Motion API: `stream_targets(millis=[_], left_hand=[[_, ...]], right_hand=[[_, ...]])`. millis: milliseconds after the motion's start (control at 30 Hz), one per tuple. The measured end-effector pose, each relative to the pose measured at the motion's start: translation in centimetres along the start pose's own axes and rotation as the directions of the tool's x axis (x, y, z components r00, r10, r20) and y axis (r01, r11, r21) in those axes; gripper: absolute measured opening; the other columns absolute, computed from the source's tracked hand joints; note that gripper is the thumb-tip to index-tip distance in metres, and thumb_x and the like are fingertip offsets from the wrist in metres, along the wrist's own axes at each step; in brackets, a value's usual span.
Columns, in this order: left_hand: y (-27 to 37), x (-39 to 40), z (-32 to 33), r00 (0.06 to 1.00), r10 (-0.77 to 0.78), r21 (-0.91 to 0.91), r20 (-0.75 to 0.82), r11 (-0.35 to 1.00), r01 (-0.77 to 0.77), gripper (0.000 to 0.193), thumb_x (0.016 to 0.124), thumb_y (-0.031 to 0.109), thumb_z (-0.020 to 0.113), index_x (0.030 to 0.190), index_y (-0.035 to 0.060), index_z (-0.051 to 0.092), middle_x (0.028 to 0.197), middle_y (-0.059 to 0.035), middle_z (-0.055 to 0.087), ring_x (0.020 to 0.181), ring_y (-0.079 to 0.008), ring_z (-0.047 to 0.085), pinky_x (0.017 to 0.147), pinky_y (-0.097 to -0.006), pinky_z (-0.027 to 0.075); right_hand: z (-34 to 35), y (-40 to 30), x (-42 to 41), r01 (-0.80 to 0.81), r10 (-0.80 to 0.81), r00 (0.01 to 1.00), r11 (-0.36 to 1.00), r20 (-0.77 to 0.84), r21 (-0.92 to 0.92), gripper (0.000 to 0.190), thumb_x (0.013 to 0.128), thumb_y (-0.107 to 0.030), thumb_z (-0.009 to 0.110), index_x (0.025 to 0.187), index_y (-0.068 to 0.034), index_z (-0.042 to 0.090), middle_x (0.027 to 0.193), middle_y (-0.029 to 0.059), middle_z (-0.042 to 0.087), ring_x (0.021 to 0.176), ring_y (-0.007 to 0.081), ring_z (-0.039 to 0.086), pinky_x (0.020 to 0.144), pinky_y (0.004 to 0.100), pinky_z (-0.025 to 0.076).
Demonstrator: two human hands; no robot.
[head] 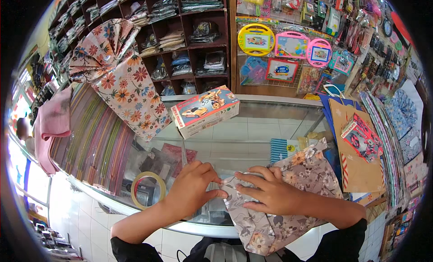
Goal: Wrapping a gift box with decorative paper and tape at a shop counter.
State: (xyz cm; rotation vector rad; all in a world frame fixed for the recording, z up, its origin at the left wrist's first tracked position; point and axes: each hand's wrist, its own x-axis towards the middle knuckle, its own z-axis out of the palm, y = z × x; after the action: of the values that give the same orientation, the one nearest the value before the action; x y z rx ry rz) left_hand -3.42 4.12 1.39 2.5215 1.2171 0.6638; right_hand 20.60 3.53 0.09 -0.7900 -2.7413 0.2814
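Note:
Before me a sheet of greyish floral wrapping paper (294,181) lies partly on a glass counter, its lower corner hanging over the front edge. My left hand (196,187) pinches the paper's left edge between thumb and fingers. Fingers spread, my right hand (267,191) presses flat on the paper. Left of my left hand, a roll of clear tape (148,174) rests on the counter. Scissors (184,154) appear partly visible just beyond that hand. Farther back sits a toy car box (205,110), apart from both hands.
A fan-pleated floral paper package (125,83) leans over stacked wrapping sheets (91,137) at left, beside a pink cloth (54,127). At right are brown paper bags (357,154) with a small toy box (362,137) on them. The glass counter (257,127) has a metal front edge.

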Motion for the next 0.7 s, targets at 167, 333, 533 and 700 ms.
stream_targets(millis=[167,333,533,700], left_hand=[[0.6,-0.3,0.0,0.997,0.078,0.168,0.019,0.983,-0.080,0.030,0.065,0.032,0.074,0.083,0.0092,0.067,0.082,-0.0022,0.055,0.083,-0.0219,0.052,0.072,-0.0345,0.041],[1.1,-0.5,-0.4,0.986,0.144,0.355,0.081,0.920,-0.163,0.033,0.069,0.032,0.070,0.093,0.0096,0.067,0.087,-0.0020,0.055,0.085,-0.0197,0.052,0.073,-0.0336,0.040],[0.3,-0.3,-0.1,0.965,0.239,0.188,0.108,0.948,-0.255,0.038,0.075,0.026,0.065,0.109,0.0081,0.061,0.097,-0.0055,0.056,0.089,-0.0209,0.053,0.074,-0.0326,0.043],[1.1,-0.5,-0.5,0.959,0.237,0.120,0.158,0.959,-0.257,0.028,0.075,0.010,0.061,0.102,-0.0003,0.061,0.093,-0.0080,0.055,0.088,-0.0230,0.054,0.074,-0.0339,0.045]], right_hand=[[0.0,-0.1,-0.1,0.012,-0.012,1.000,1.000,-0.019,-0.018,0.041,0.084,-0.032,0.061,0.116,-0.006,0.057,0.134,0.0101,0.043,0.117,0.0276,0.040,0.088,0.0429,0.030],[-0.1,-0.2,0.0,0.018,-0.018,1.000,0.997,0.001,-0.072,0.041,0.085,-0.033,0.058,0.116,-0.005,0.056,0.132,0.0107,0.045,0.118,0.0276,0.040,0.087,0.0438,0.031],[-0.3,-0.2,0.0,0.013,-0.012,1.000,0.998,0.003,-0.058,0.042,0.085,-0.033,0.058,0.117,-0.006,0.055,0.131,0.0104,0.046,0.119,0.0274,0.039,0.087,0.0435,0.031],[-0.6,0.1,0.4,-0.066,0.063,0.997,0.995,0.047,0.071,0.046,0.084,-0.034,0.059,0.122,-0.009,0.053,0.129,0.0097,0.048,0.119,0.0268,0.040,0.090,0.0423,0.029]])
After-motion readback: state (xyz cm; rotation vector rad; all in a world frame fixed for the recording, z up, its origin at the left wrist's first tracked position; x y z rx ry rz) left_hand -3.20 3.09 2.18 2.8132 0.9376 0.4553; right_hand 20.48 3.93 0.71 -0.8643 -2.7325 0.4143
